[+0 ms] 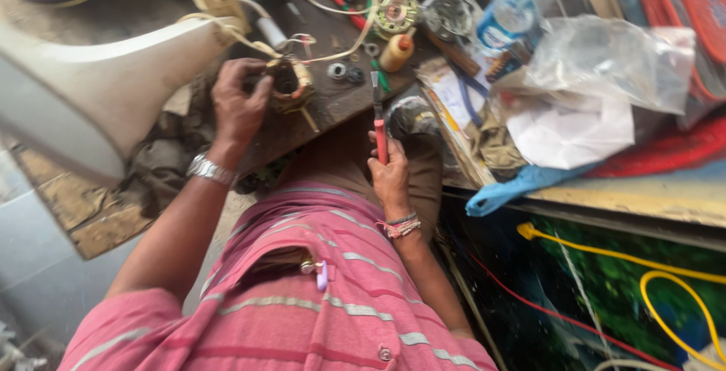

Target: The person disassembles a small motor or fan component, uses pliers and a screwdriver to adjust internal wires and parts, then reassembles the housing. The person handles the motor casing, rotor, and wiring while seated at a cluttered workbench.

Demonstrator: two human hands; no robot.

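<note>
My left hand (238,102) grips a round copper-wound motor coil (290,83) resting on the dark wooden bench (333,110); white wires run from the coil toward the back. My right hand (389,174) is closed around a red-handled tool (380,125) whose dark metal tip points up toward the bench. A silver watch is on my left wrist and thread bands are on my right wrist. Both hands are above my lap, and the two are apart.
A large white fan housing (91,91) lies at the left. A small cream bottle (396,51), washers, a round metal part (397,12) and loose tools sit behind the coil. Plastic bags (605,61), papers and a blue cloth (514,186) crowd the right; yellow cables (665,280) hang below.
</note>
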